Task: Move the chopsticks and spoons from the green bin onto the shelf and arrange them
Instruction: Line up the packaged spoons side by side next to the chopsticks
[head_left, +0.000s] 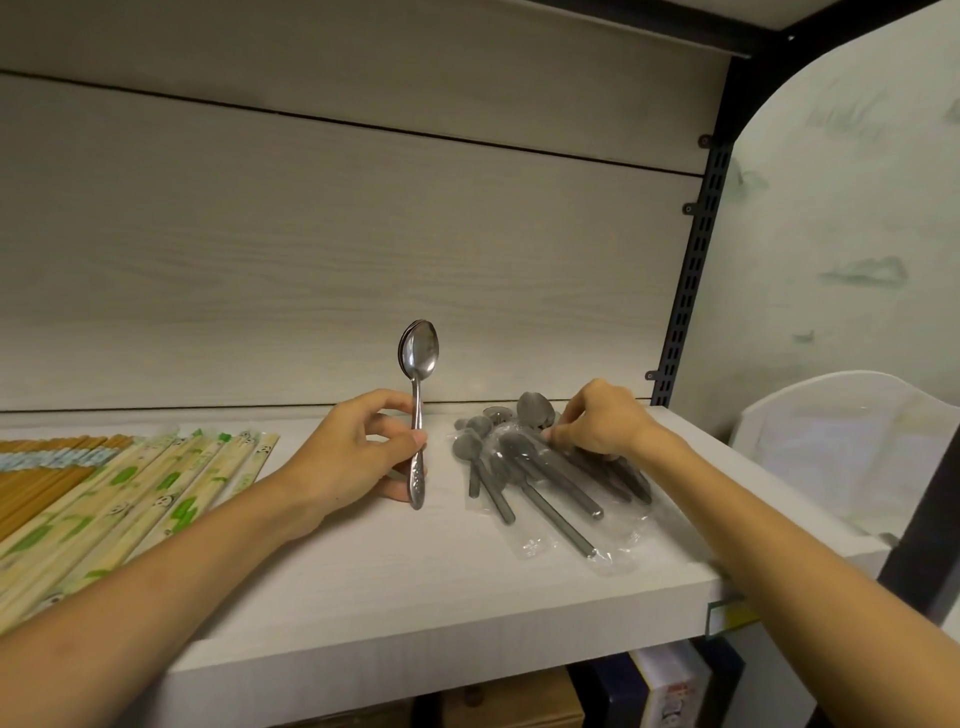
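Steel catches the light at frame centre, where our left hand (363, 451) grips a few nested spoons (418, 410) by their handles and stands them upright, handle tips resting on the shelf (363, 582), bowls up. Our right hand (597, 423) sits just right of centre, fingers curled down into the pile of wrapped spoons (524, 467); it seems to pinch one or its plastic sleeve, though we cannot tell exactly which. Chopsticks (130, 493) in printed paper sleeves already lie side by side at the lower left of the frame, with plain ones beyond them at the far left. No green bin is in view. We judge the carrying over to be largely done and the arranging of spoons to be the step in hand: squaring up the bare spoons, then sorting the loose wrapped ones. Next we would probably lay the stack down flat between chopsticks and pile, which calls for keeping the nested bowls from sliding apart, and line up the crossed wrapped spoons handle to handle.
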